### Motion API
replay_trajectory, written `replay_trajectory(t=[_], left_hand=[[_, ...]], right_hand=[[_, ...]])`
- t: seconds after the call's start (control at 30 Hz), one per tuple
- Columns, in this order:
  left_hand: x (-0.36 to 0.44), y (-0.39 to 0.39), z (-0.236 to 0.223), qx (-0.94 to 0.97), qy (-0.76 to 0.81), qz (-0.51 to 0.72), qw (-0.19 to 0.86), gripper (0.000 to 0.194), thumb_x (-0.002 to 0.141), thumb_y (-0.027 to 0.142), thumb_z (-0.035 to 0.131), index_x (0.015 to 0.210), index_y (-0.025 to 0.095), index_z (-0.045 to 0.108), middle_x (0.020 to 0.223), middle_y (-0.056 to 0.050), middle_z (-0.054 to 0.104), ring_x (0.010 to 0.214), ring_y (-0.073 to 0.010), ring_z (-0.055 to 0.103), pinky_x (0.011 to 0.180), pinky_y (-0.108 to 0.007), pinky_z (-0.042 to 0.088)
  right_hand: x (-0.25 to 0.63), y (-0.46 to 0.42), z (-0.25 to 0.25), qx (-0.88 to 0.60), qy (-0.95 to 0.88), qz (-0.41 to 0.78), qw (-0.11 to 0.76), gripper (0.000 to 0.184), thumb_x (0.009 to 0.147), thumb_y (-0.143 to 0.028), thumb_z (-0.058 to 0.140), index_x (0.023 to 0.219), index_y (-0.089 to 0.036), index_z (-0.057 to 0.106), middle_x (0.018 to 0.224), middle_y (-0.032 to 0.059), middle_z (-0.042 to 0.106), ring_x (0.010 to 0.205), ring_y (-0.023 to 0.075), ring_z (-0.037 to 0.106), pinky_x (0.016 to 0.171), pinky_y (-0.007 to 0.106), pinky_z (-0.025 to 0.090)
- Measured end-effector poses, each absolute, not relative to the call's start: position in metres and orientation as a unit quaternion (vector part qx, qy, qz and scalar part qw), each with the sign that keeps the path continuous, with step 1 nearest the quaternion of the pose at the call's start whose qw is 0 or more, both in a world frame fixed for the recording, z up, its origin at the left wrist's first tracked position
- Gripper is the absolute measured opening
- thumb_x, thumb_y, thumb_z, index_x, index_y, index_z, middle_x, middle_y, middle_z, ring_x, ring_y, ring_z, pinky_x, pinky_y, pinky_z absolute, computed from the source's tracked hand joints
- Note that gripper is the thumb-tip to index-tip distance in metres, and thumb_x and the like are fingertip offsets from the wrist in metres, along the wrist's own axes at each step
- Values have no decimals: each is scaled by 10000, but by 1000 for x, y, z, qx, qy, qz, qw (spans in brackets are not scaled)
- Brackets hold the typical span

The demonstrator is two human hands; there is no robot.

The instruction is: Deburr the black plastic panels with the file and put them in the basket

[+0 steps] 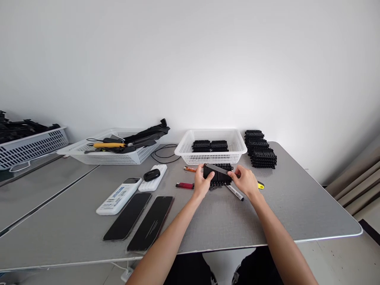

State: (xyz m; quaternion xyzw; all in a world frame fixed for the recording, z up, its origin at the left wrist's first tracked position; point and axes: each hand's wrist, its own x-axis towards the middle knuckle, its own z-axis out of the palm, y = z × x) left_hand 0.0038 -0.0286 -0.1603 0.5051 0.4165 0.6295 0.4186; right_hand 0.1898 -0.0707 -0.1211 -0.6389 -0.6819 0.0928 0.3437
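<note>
Evidently, the left hand (202, 184) is gripping the black part (221, 178) by its left side, thumb on top and fingers closed round the edge, while the right hand (247, 182) is pinching a grey strip (217, 169) that is running slantwise over it. The part is sitting in front of the white basket (210, 159), near the marker (236, 193), above the table (285, 198). It is looking light, stiff and not very slippery, its knobbly edges perhaps fragile, so its flat sides are seeming the best hold.
</note>
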Motion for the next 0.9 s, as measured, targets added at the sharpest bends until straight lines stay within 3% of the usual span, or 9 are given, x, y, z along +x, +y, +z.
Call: replay_trajectory(t=[0.9], left_hand=[[-1, -25, -159, 473, 414, 646, 434, 431, 662, 273, 752, 1025, 211, 530, 981, -51, 673, 946, -216, 655, 936, -393, 485]], right_hand=[[204, -65, -125, -648, -664, 104, 357, 390, 854, -551, 537, 655, -225, 456, 598, -10, 547, 554, 142, 455, 516, 255, 250]])
